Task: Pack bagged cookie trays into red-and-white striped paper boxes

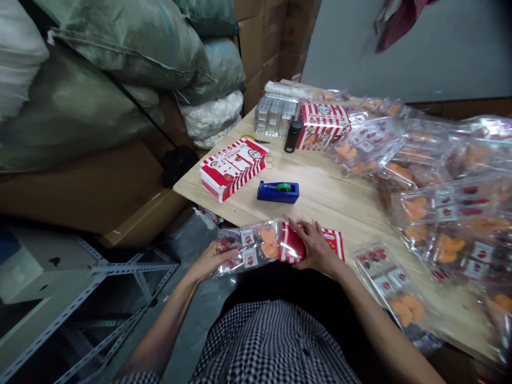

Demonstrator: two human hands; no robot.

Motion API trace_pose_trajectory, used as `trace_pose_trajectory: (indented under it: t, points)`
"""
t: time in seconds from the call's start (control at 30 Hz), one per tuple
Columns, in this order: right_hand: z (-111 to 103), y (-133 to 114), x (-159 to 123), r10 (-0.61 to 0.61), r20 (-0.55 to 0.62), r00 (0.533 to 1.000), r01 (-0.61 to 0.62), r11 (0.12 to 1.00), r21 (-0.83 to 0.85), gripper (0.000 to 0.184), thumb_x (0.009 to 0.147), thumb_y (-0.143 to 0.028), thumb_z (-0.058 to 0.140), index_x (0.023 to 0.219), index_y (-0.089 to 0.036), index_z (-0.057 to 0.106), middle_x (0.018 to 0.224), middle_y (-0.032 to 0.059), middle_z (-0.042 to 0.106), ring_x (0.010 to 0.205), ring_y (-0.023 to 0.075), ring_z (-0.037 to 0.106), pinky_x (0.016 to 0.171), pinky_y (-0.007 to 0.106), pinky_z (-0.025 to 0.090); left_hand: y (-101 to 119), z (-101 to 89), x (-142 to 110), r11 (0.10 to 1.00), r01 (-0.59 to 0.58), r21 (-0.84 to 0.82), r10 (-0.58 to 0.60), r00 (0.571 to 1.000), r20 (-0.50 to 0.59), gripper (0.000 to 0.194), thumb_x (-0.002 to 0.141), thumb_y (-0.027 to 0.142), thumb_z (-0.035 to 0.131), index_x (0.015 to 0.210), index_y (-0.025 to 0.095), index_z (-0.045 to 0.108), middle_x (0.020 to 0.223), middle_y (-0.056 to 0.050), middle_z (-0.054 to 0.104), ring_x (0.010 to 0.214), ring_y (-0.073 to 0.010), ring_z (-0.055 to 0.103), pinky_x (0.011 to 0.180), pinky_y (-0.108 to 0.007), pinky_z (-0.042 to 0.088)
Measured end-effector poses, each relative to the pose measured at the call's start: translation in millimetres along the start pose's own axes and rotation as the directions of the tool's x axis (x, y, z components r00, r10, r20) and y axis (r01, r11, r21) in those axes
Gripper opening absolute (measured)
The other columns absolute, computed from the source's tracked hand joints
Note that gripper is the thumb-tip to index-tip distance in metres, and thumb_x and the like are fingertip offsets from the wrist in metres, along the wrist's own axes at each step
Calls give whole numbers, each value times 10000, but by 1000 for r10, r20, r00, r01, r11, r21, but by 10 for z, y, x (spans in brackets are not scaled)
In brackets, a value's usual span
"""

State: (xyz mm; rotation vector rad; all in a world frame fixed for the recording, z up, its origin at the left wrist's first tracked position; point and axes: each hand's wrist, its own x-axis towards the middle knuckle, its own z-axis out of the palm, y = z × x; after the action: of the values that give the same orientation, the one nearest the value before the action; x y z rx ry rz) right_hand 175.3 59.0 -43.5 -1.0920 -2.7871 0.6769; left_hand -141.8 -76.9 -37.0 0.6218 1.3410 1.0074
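My left hand (207, 261) grips the near end of a clear plastic bag (244, 249) holding orange shapes and small printed cards. The far end of that bag reaches a red-and-white striped cardboard box (292, 244), and it seems to enter the box's open end. My right hand (316, 249) lies over the box, fingers spread on its top. Part of the box is hidden under that hand. A second striped box (233, 168) lies on the wooden table (344, 213), and a third (323, 126) stands farther back.
A blue tape dispenser (278, 192), a black bottle (293, 136), and a clear plastic tray stack (276, 114) stand on the table. Many filled bags (448, 202) are heaped on the right. Woven sacks and cartons rise behind the table; a metal shelf frame sits at lower left.
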Motion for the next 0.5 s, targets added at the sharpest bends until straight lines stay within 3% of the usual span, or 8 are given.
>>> trace_pose_trajectory:
  t: [0.23,0.5]
  points:
    - [30,23,-20,-12,17,1000,12,1000,-3,1338,563,-406,823,1603,-312,-13,1463,151,359,1430,383,322,1199,629,11,223,-15,401,997,-5,83,-12,980,201,201,590,175,850,767,153,757,794,-78,747,790,-222,697,748,-299,564]
    - [62,44,-39,-34,12,999,34,999,-1,1332,550,-387,818,1606,-290,12,1457,163,364,1439,394,299,1205,614,55,272,121,688,987,-16,157,-42,932,360,316,628,232,826,928,160,755,916,-78,749,827,-204,680,772,-287,532]
